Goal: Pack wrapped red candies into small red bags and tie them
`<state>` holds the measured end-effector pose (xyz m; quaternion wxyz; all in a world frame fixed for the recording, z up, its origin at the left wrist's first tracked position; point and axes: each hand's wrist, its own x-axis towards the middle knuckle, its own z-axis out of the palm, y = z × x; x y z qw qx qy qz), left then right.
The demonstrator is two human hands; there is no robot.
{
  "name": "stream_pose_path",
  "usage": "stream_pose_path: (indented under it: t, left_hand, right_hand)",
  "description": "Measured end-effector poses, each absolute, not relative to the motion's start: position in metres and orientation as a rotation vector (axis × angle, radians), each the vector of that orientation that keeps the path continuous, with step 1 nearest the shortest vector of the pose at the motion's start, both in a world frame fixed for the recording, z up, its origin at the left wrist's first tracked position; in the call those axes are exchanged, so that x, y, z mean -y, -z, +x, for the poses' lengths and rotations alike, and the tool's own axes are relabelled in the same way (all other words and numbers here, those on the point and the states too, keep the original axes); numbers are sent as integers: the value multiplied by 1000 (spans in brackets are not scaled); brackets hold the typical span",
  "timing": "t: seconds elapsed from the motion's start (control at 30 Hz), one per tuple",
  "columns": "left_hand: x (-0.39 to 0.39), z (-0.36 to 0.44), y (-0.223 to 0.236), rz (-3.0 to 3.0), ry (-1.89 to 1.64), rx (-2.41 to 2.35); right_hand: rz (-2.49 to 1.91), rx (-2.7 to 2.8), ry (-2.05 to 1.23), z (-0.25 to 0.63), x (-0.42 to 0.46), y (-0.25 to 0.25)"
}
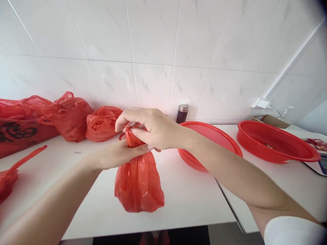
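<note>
A red plastic bag [140,185] hangs down in front of me over the white table, its lower part bulging and its neck gathered. My left hand [120,153] is closed around that neck, thumb across the front. Just above, my right hand [150,129] grips the twisted top of the same bag, with thumb and fingers bent around it. A small loop of red plastic shows beside the fingers. What is inside the bag cannot be made out.
Several filled red bags [73,117] line the wall at left, and another red bag [7,182] lies at the left edge. A red mesh basket [212,132], a dark flask [182,114] and a red basin [268,153] stand to the right. The table's edge [178,228] is near me.
</note>
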<state>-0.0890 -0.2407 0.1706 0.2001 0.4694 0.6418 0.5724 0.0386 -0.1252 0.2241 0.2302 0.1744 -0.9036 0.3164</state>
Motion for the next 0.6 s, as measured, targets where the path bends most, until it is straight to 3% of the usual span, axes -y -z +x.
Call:
stream_pose_path:
  t: [0.13,0.3,0.6]
  left_hand:
    - [248,-99,-166,1292,-1522,-1786]
    - [249,-107,-161,1233,-1178,-1636]
    - [245,-109,-172,1500,-925,-1603]
  right_hand:
    - [224,2408,-1070,35,112,-196]
    - [61,2371,-1412,42,98,-162]
    - [147,2202,-1059,66,141,-152]
